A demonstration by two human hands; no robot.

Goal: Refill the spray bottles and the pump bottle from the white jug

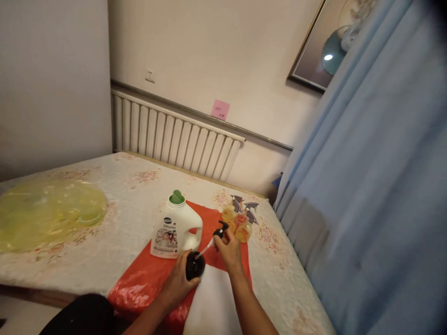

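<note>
Red plastic sheet (146, 279) spread over the near edge of the flowery bedcover (115, 223), with a white sheet (213, 298) lying on top of it closest to the camera. The left hand (178, 281) is wrapped around a small dark round bottle (194, 266), holding it on the white sheet. The right hand (228, 249) is pinching a black pump head (220, 230), lifted up and tilted, and its white dip tube (206, 250) slants down to the bottle's mouth. Just behind the left hand there's a white detergent jug (174, 232) with a green cap, standing upright on the red sheet. Right behind the right hand are some small yellow spray bottles (239, 221) with grey triggers, bunched together. Far left on the bed is a crumpled yellow plastic bag (49, 214). Behind the bed, a white radiator (174, 139) runs along the wall with a pink sticky note (220, 110) above it, and a blue curtain (377, 186) fills the right side.
</note>
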